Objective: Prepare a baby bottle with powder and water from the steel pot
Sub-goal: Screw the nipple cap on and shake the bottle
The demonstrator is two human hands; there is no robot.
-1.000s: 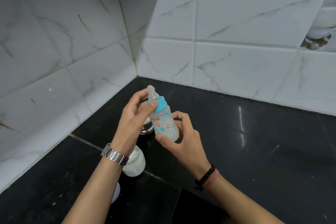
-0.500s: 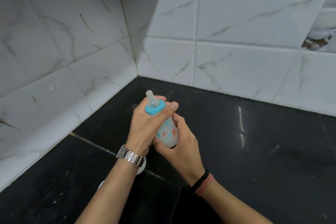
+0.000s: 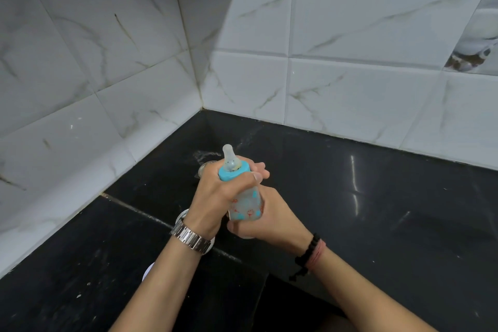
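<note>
Frosted plastic baby bottle (image 3: 246,203), both grips holding: left hand (image 3: 215,197) collar, right hand (image 3: 266,219) base.

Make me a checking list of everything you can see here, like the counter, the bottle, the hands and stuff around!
Surface: black stone counter, glossy, with pale specks and smears.
Job's things: baby bottle held above the counter, blue collar and clear teat on, leaning left; a steel rim peeks out behind the left hand.
Clutter: a white object shows beside the left forearm, mostly hidden.
Hands: left hand grips the collar end; right hand grips the bottle's lower body.
Cables: nothing seen.
Surroundings: white marbled wall tiles meeting in a corner; metal watch on the left wrist, black bead bracelet on the right.
</note>
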